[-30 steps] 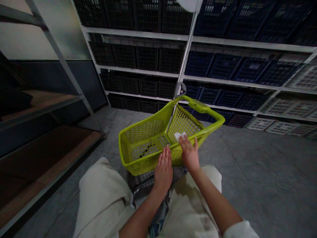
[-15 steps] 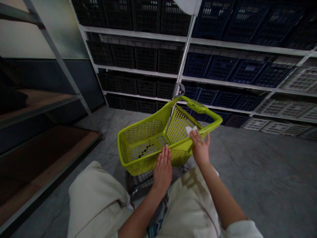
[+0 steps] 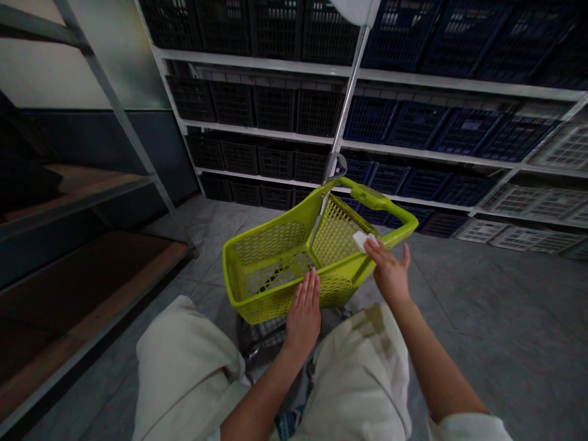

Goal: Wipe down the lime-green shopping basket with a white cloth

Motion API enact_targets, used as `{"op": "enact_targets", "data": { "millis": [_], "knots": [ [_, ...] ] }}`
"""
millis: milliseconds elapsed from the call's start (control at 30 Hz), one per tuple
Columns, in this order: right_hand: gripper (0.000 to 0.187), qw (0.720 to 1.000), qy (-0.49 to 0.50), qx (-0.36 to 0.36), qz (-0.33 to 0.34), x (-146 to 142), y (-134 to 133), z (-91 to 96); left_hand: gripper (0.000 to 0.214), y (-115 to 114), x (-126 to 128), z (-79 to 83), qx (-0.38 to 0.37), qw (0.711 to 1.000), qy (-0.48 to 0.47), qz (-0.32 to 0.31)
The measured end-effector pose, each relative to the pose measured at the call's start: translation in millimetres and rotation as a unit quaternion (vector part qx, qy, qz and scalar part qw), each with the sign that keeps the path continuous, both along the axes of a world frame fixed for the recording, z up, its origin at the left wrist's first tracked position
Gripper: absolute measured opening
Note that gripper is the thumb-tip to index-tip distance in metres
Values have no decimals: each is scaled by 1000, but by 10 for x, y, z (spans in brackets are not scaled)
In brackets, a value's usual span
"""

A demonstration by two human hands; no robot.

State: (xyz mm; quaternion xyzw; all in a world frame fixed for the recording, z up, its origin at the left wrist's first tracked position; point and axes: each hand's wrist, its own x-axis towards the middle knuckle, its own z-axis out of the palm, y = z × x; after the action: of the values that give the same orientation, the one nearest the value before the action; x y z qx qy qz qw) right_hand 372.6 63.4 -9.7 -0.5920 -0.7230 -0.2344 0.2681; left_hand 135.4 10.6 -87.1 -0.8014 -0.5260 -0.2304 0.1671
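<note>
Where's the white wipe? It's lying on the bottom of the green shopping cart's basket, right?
Not quite: the white wipe isn't lying down there. The head view shows it up by the near rim of the green shopping cart's basket, close to the handle.

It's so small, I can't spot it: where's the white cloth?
In the head view, the cloth is right of centre, touching the right grip, near the green handle.

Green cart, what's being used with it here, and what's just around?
In use:
green cart
white cloth, at the right hand's fingertips
left hand, against the cart's side

Just around:
black crates
blue crates
white crates
brown shelf
</note>
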Motion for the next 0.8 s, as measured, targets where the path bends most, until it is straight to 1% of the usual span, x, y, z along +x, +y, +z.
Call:
{"op": "enact_targets", "data": {
  "millis": [33,67,133,200,267,300,333,367,400,467,567,600,633,667,700,767,800],
  "knots": [
    [62,999,11,16,-30,32,29,12,73,2,-1,4,0,1000,4,-2],
    [63,998,21,27,-48,1,42,-1,73,5,1,5,0,1000,5,-2],
    [66,998,36,27,-44,-236,14,-97,73,11,12,-4,-2,1000,2,4],
    [69,999,44,4,1,-615,-79,-242,73,19,24,-31,-4,1000,-6,10],
    [67,997,47,-17,57,-964,-194,-368,74,27,27,-69,-1,1000,-10,8],
    [66,995,42,-26,84,-1074,-241,-404,74,30,24,-87,1,1000,-11,5],
    [65,993,31,-34,110,-1121,-271,-414,74,33,18,-103,4,1000,-10,2],
    [65,991,15,-40,129,-1098,-281,-396,74,35,11,-114,5,1000,-9,0],
    [65,989,-2,-42,140,-1007,-271,-353,74,36,4,-121,5,1000,-7,-1],
    [66,990,-33,-39,128,-668,-199,-208,74,35,-8,-118,2,1000,-7,-1],
    [64,998,-39,-9,38,-71,-54,28,75,29,-12,-91,-4,1000,-17,-6],
    [64,999,-35,5,12,61,-19,75,76,27,-9,-81,-5,1000,-20,-10],
    [65,999,-26,18,-12,131,2,96,76,24,-5,-73,-7,1000,-22,-13],
    [67,999,-12,27,-32,131,6,87,77,22,2,-67,-9,1000,-23,-15],
    [69,998,4,32,-45,62,-8,50,77,20,11,-65,-10,1000,-22,-13],
    [75,998,36,23,-48,-239,-83,-84,77,18,32,-71,-8,1000,-21,-4],
    [77,998,48,10,-36,-436,-136,-164,77,18,43,-80,-5,1000,-22,2]
  ]
}}
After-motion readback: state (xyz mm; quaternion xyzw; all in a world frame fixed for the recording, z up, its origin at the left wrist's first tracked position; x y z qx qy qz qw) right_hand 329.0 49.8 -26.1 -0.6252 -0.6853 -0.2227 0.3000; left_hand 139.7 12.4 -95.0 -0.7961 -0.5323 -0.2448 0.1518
